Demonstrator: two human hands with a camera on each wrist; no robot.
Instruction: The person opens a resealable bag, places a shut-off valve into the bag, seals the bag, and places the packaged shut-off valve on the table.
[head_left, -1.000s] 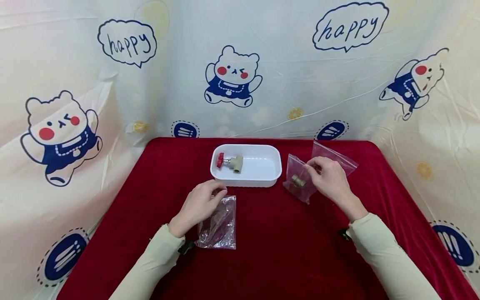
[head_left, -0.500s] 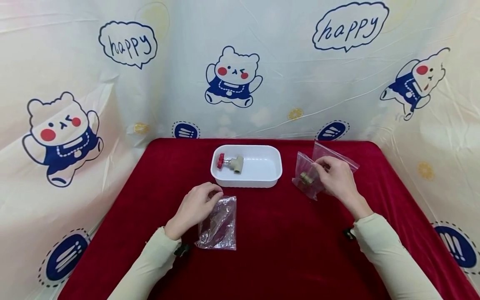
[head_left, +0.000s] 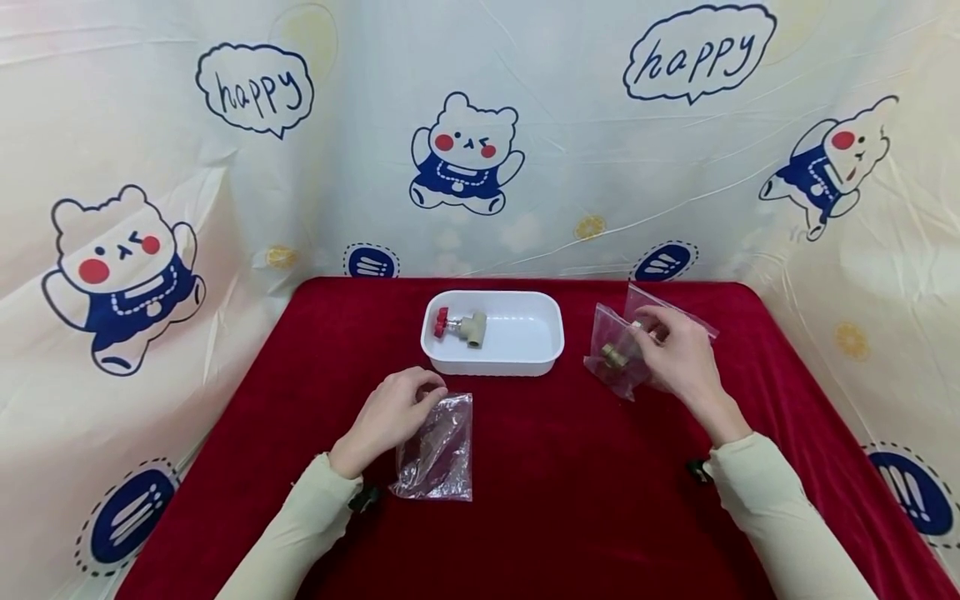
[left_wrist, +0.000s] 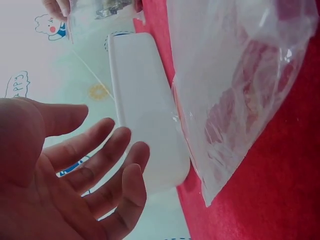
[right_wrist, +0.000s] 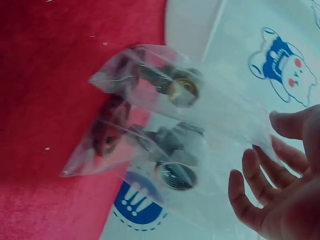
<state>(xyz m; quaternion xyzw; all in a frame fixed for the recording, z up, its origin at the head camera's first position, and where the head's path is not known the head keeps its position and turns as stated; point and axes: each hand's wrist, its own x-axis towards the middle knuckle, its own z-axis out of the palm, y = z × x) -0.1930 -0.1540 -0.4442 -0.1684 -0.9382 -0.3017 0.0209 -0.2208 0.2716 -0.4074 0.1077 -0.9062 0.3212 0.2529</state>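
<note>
In the head view, my left hand [head_left: 392,417] hovers over the top edge of a flat clear zip bag [head_left: 438,454]. Its fingers are loosely bent, and the left wrist view shows nothing between them. My right hand [head_left: 678,350] is at the upper edge of a clear zip bag [head_left: 609,379] that holds a brass-coloured threaded fitting [head_left: 613,357]. In the right wrist view its fingers are spread apart beside the bag's edge; whether they touch it is unclear. A second bag [right_wrist: 150,155] stands alongside, holding a valve with a dark red handle [right_wrist: 111,125].
A white tray [head_left: 525,329] sits at the back centre of the red cloth-covered table [head_left: 555,483]. At its left end lies a beige T-shaped valve [head_left: 472,327] with a red handle [head_left: 441,322]. A printed curtain [head_left: 570,150] surrounds the table.
The right hand shifted the front zip bag rightward, up against the other bag, and its fingers have since loosened from the edge. The left hand has drawn back slightly from the flat bag.
</note>
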